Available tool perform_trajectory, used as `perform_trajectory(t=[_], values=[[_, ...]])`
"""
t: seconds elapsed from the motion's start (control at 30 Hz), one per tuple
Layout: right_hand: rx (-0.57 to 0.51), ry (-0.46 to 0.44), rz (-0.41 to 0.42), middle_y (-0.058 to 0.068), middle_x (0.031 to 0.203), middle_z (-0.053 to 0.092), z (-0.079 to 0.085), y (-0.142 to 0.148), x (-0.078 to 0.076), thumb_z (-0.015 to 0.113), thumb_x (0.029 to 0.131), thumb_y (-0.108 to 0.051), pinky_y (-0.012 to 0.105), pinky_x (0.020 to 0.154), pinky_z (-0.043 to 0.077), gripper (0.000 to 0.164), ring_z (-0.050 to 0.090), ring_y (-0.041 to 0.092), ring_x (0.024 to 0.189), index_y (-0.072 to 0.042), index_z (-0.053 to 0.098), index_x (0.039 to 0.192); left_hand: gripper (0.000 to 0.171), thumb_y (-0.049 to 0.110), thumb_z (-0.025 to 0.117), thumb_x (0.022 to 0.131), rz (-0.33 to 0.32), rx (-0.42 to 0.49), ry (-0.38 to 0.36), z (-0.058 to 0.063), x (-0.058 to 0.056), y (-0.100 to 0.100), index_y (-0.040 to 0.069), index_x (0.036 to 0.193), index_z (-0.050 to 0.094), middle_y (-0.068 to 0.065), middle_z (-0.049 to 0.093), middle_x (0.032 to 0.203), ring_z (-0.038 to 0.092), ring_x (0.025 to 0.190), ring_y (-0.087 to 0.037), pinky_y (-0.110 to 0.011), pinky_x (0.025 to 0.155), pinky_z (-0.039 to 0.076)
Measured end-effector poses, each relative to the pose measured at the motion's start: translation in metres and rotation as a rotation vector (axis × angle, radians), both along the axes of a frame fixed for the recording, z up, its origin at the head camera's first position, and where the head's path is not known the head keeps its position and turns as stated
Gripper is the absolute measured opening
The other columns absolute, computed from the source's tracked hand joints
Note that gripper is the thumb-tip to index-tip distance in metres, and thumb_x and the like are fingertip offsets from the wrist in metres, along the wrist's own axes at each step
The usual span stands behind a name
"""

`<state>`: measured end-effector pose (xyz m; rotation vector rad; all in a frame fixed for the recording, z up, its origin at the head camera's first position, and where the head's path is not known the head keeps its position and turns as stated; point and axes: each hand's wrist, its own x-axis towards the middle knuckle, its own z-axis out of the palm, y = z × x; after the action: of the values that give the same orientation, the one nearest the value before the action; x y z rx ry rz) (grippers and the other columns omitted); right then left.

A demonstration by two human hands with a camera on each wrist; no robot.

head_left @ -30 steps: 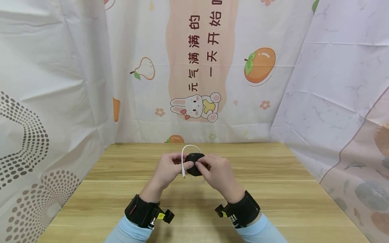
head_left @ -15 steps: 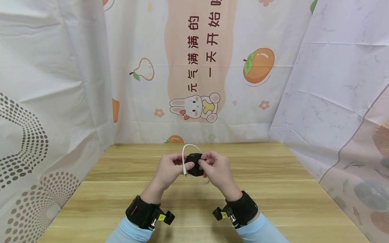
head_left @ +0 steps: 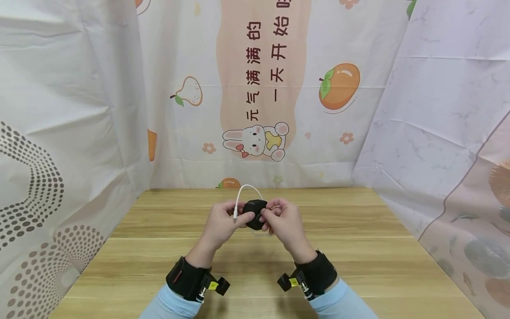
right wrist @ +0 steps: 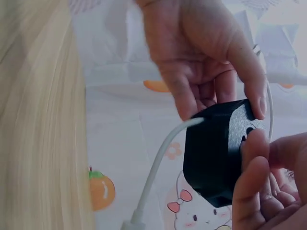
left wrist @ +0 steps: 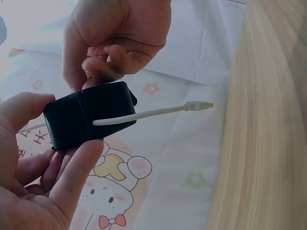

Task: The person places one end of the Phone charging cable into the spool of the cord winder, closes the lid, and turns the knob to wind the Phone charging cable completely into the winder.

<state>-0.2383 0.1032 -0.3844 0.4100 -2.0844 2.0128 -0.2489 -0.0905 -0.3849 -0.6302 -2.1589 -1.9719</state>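
Observation:
Above the table, both hands hold a small black many-sided case [head_left: 253,204] with a white charging cable [head_left: 247,185]. The left hand [head_left: 220,225] grips its left side, thumb on the near face. My right hand [head_left: 287,225] pinches the right edge with thumb and fingers. In the left wrist view, the cable [left wrist: 148,114] leaves the case's side [left wrist: 72,122] and ends in a plug [left wrist: 195,106]. The right wrist view has right-hand fingers [right wrist: 254,177] against a textured face of the case [right wrist: 206,153]; what lies under them is partly hidden. A thinner white cord [right wrist: 271,105] passes behind the hands.
The wooden table [head_left: 255,274] extends beneath the hands. Printed cloth [head_left: 183,146] hangs behind it, with more cloth at left [head_left: 71,110] and right [head_left: 434,110]. Black straps with small cameras [head_left: 189,279] circle both wrists.
The cable's plug end has swung up and to the left. My right hand's fingers have shifted their hold at the case's right edge. The left hand keeps its grip.

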Motion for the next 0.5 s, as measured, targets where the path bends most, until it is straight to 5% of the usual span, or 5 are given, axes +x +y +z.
perform_trajectory(t=[0.23, 0.5], values=[[0.191, 0.115, -0.083, 0.014, 0.067, 0.066, 0.010, -0.004, 0.010, 0.073, 0.091, 0.004, 0.035, 0.042, 0.052, 0.010, 0.060, 0.015, 0.048, 0.002, 0.063, 0.088, 0.026, 0.009, 0.082, 0.087, 0.014, -0.014, -0.040, 0.002, 0.001, -0.003, -0.004, 0.108, 0.074, -0.014, 0.064, 0.088, 0.069, 0.077, -0.023, -0.036, 0.065, 0.062], [0.275, 0.302, -0.107, 0.011, 0.065, 0.063, 0.039, -0.003, 0.033, 0.072, 0.088, 0.010, 0.023, 0.046, 0.046, 0.013, 0.057, 0.011, 0.051, 0.003, 0.064, 0.081, 0.026, 0.010, 0.081, 0.087, 0.043, -0.014, -0.041, 0.004, 0.000, -0.010, -0.003, 0.108, 0.075, -0.014, 0.066, 0.089, 0.070, 0.076, -0.024, -0.036, 0.064, 0.061]])
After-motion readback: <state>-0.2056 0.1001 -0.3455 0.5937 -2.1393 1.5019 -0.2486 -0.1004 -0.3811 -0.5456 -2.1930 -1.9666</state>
